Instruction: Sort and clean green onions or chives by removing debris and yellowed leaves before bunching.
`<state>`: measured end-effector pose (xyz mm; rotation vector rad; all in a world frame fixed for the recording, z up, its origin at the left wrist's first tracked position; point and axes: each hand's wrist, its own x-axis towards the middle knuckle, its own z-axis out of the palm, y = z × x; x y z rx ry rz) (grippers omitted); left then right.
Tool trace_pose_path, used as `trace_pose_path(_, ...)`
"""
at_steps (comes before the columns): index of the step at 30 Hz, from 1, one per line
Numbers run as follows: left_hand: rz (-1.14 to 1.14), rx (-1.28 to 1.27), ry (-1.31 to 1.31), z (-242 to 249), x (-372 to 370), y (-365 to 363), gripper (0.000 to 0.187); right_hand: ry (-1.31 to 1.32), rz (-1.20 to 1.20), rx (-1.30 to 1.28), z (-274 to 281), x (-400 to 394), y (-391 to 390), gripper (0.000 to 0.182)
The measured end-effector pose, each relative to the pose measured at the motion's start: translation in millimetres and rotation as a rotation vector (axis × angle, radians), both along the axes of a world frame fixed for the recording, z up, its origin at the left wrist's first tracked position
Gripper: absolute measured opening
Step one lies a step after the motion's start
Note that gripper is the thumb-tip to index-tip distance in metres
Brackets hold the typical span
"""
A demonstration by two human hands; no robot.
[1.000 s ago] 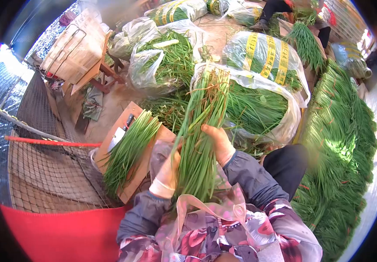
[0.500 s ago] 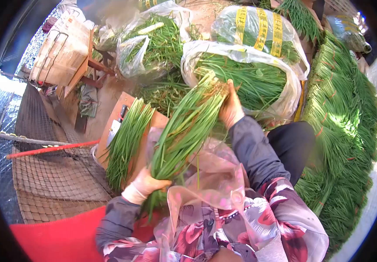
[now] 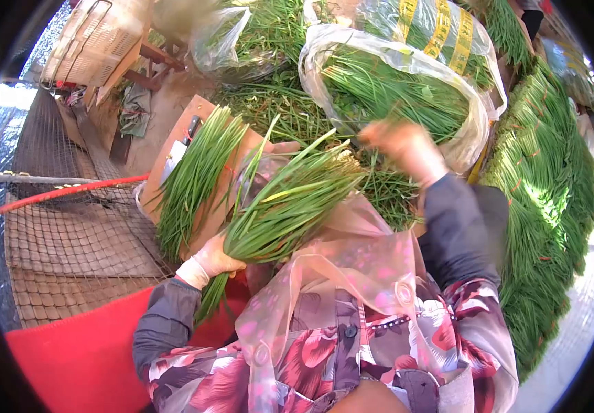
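A loose bunch of long green stalks (image 3: pixel 290 206) lies across my lap, its pale root ends toward the right. My left hand (image 3: pixel 216 260) is wrapped round its leafy lower end. Off the root ends, to the upper right, my right hand (image 3: pixel 407 143) is blurred by motion; its fingers are smeared, and whether they hold anything is unclear. A second bunch (image 3: pixel 200 179), tied with a thin red band, rests on a brown board (image 3: pixel 238 155) to the left. Beside it on the board is a knife (image 3: pixel 175 157) with a dark handle.
An open plastic bag of stalks (image 3: pixel 393 89) stands ahead, with loose trimmings (image 3: pixel 276 113) on the ground nearby. A long pile of banded bunches (image 3: pixel 544 206) fills the right side. At the upper left is a plastic crate (image 3: pixel 90 41); a red rod (image 3: pixel 77 193) lies at the left.
My right hand has let go of the root ends and moved to the right. The bunch has tipped lower and flatter over my lap, with my left hand still round it.
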<state>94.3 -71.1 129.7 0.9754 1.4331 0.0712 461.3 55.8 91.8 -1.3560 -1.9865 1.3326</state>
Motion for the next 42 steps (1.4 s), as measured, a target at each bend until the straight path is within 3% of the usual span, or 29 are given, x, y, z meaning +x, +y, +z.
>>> trace_pose_path(2, 0.019, 0.036, 0.009, 6, 7, 0, 0.075, -0.107, 0.079, 0.490, -47, -50, -19, 0.069)
trace_pose_path(4, 0.059, 0.009, 0.038, 7, 8, -2, 0.078, -0.183, 0.073, 0.450, -59, -75, -27, 0.067)
trace_pose_path(8, 0.019, 0.143, -0.072, -13, -5, -8, 0.079, 0.049, 0.180, 0.361, -56, -73, -14, 0.049)
trace_pose_path(10, 0.039, -0.018, -0.081, -11, -7, -5, 0.079, 0.131, 0.227, 0.315, -52, -69, -13, 0.042)
trace_pose_path(12, 0.040, -0.024, -0.090, -13, -6, -5, 0.078, 0.288, 0.212, -0.175, -45, -65, -12, 0.026)
trace_pose_path(14, 0.036, -0.010, -0.093, -9, -4, 1, 0.078, 0.185, 0.193, -0.226, -36, -63, -13, 0.020)
trace_pose_path(16, -0.062, 0.020, 0.022, -1, 0, 2, 0.074, 0.473, -0.139, -0.473, -35, -64, -15, 0.021)
trace_pose_path(17, -0.055, 0.020, 0.017, -8, -1, -1, 0.074, 0.477, -0.201, -0.469, -39, -59, -9, 0.029)
trace_pose_path(18, 0.213, -0.080, -0.162, -20, -2, -1, 0.069, 0.640, -0.361, -0.528, -50, -56, -5, 0.018)
trace_pose_path(19, 0.476, -0.182, -0.341, -28, -3, -2, 0.065, 0.647, -0.455, -0.521, -62, -46, 2, 0.018)
trace_pose_path(20, 0.473, -0.177, -0.346, -21, -2, -2, 0.065, 0.654, -0.549, -0.510, -72, -31, 13, 0.019)
trace_pose_path(22, -0.350, 0.397, 0.255, 1, -3, -13, 0.047, 0.845, -0.735, -0.566, -88, 14, 32, 0.019)
trace_pose_path(24, -0.359, 0.394, 0.313, -10, -17, -23, 0.039, 0.942, -0.869, -0.452, -94, 64, 50, 0.017)
trace_pose_path(26, -0.364, 0.568, 0.316, -2, -16, -26, 0.035, 1.213, -0.948, -0.402, -79, 98, 61, 0.015)
trace_pose_path(28, -0.423, 0.629, 0.388, 2, -16, -25, 0.037, 1.382, -0.925, -0.414, -74, 115, 70, 0.017)
trace_pose_path(30, -0.473, 0.630, 0.431, -2, -14, -22, 0.033, 1.338, -0.848, -0.376, -82, 106, 68, 0.019)
trace_pose_path(32, -0.303, 0.722, 0.067, -9, -14, -22, 0.027, 0.864, -0.726, -0.408, -71, 73, 65, 0.035)
trace_pose_path(34, -0.266, 0.706, 0.078, -64, -47, -42, 0.026, -0.157, -0.159, -0.376, -114, 74, 75, 0.054)
trace_pose_path(35, -0.226, 0.700, 0.095, -98, -68, -54, 0.026, -0.788, 0.110, -0.156, -74, 62, 75, 0.063)
trace_pose_path(36, -0.182, 0.697, 0.114, -113, -80, -62, 0.025, -0.786, -0.099, 0.064, -78, 62, 79, 0.056)
trace_pose_path(37, -0.557, 0.891, 0.449, 8, -10, -25, 0.026, -0.426, -0.179, 0.093, -59, 48, 84, 0.052)
trace_pose_path(38, -0.550, 0.875, 0.452, 13, -6, -22, 0.026, -0.066, -0.256, 0.104, -25, 28, 82, 0.049)
trace_pose_path(40, -0.657, 0.779, 0.527, 19, -5, -18, 0.029, 0.123, -0.009, 0.461, 42, -31, 71, 0.052)
trace_pose_path(42, -0.706, 0.796, 0.554, 21, -1, -12, 0.035, 0.087, 0.335, 0.697, 71, -89, 61, 0.061)
